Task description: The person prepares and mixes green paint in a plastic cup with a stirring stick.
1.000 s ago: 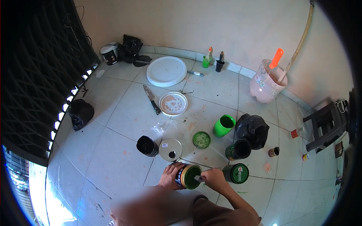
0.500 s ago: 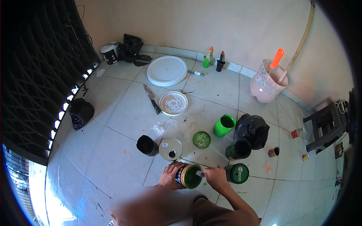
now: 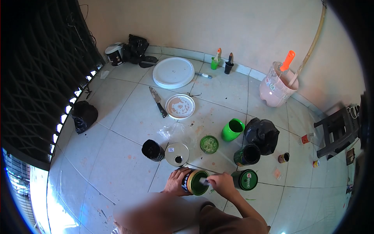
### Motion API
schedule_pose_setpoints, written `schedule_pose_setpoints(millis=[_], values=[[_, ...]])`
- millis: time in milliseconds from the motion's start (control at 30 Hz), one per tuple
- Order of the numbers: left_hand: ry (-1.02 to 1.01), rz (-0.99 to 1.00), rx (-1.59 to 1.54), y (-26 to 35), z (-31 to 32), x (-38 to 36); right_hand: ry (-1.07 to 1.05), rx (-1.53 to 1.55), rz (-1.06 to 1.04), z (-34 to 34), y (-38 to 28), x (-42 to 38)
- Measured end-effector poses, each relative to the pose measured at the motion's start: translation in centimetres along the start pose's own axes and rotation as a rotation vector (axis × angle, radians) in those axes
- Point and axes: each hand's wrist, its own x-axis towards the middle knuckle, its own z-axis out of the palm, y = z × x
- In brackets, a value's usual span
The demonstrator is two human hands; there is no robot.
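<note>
Your left hand (image 3: 176, 181) grips the paint can (image 3: 193, 182), right hand (image 3: 222, 183) fingers pinch a small tool (image 3: 203, 181) at its lid; pry next.

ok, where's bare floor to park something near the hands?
Bare tiles left of the black pot, out toward the black bag. Also between the white lid and pink jug. Crowded around the green cup and cans right of the right hand.
</note>
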Motion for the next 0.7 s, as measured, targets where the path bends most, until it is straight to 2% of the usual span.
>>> schedule_pose_setpoints(millis=[33, 133, 233, 333, 433, 533, 633, 700], values=[[-0.004, -0.004, 0.0, 0.0, 0.1, 0.0, 0.069, -0.068, -0.001, 0.2, 0.2, 0.2], [-0.01, -0.01, 0.005, -0.2, 0.1, -0.1, -0.161, -0.166, 0.0, 0.8, 0.7, -0.3], [-0.017, -0.014, 0.005, 0.0, 0.1, 0.0, -0.086, 0.091, 0.001, -0.3, 0.1, -0.4], [-0.025, -0.026, 0.008, 0.0, -0.1, 0.0, 0.005, -0.161, -0.017, 0.3, 0.6, -0.1], [-0.022, -0.019, 0.0, 0.0, -0.1, 0.0, -0.204, -0.092, 0.022, 0.5, 0.3, -0.6], [-0.017, -0.019, -0.002, -0.1, 0.0, 0.0, -0.016, 0.015, 0.046, -0.3, -0.1, -0.3], [-0.016, -0.02, -0.005, 0.0, 0.0, 0.0, -0.167, -0.252, 0.059, -0.2, 0.5, -0.1], [-0.025, -0.021, -0.008, -0.1, 0.1, -0.1, -0.217, -0.084, 0.077, -0.1, 0.1, -0.4]])
